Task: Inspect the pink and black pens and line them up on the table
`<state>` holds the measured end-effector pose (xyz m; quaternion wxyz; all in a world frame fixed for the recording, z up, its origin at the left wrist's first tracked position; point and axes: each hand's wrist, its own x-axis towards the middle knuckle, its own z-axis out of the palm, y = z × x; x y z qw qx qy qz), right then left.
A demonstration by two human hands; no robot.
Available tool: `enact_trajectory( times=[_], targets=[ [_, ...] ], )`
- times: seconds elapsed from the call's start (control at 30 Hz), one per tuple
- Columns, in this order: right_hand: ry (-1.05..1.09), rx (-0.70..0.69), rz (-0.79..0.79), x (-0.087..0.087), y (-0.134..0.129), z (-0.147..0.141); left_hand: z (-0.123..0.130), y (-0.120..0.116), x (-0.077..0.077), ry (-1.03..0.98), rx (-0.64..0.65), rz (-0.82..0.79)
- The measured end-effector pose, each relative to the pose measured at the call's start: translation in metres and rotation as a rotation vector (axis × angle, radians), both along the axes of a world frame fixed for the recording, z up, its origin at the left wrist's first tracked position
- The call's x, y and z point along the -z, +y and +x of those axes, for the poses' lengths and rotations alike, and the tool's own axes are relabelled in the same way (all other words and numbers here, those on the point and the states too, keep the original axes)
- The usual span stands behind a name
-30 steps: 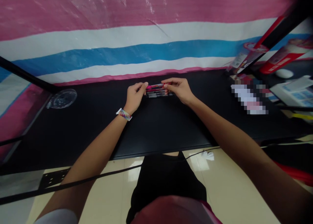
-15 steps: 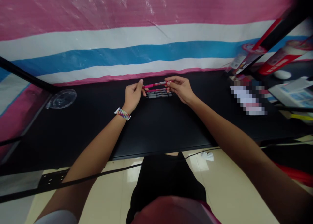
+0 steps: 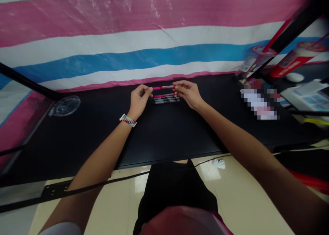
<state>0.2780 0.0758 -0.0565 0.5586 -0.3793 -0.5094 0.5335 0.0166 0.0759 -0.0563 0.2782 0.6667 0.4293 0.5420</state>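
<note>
A pink pen (image 3: 164,87) lies crosswise between my two hands, just behind a row of other pens. My left hand (image 3: 141,98) pinches its left end between thumb and fingers. At its right end, my right hand (image 3: 189,93) has its thumb and fingers closed on the pen. Nearer to me on the black table (image 3: 164,135) are a second pink pen (image 3: 164,96) and several grey and black pens (image 3: 164,100), lined up side by side. Their ends are partly hidden near my fingers.
A clear plastic lid (image 3: 66,106) rests at the left. On the right stand two drink cups (image 3: 253,60) with red straws, a white rounded object (image 3: 294,77) and a white box (image 3: 311,98). A striped sheet (image 3: 144,60) hangs behind the table.
The pink pen's left end has come down slightly, so it lies more level and closer to the row. My left thumb has lowered onto that end. My right hand has barely moved.
</note>
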Motion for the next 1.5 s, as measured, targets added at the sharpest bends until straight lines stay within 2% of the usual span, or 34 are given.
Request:
enact_trajectory(
  times=[0.13, 0.27, 0.47, 0.6, 0.83, 1.2, 1.3, 1.43, 1.5],
  targets=[
    [-0.019, -0.007, 0.040, 0.003, 0.001, 0.000, -0.002, -0.002, -0.002, 0.055, -0.065, -0.013],
    [-0.093, 0.040, 0.076, 0.005, 0.005, 0.002, -0.004, 0.003, 0.002, 0.006, -0.105, -0.003],
    [-0.071, 0.179, 0.080, 0.006, 0.012, 0.007, -0.008, 0.013, 0.012, -0.122, -0.079, 0.008],
    [-0.104, 0.237, 0.078, 0.008, 0.016, 0.011, -0.009, 0.013, 0.013, -0.153, -0.072, 0.010],
    [-0.138, 0.276, 0.095, 0.011, 0.019, 0.013, -0.008, 0.011, 0.011, -0.089, -0.105, 0.012],
    [-0.107, 0.321, 0.105, 0.012, 0.020, 0.014, -0.007, 0.010, 0.010, -0.130, -0.081, -0.003],
    [-0.095, 0.298, 0.123, 0.009, 0.017, 0.012, -0.006, 0.007, 0.008, -0.096, -0.057, -0.019],
    [-0.116, 0.165, 0.171, 0.004, 0.008, 0.007, -0.004, 0.003, 0.006, 0.069, 0.062, -0.031],
    [-0.111, 0.131, 0.181, 0.002, 0.005, 0.006, -0.003, 0.001, 0.004, 0.126, 0.079, -0.006]
  ],
)
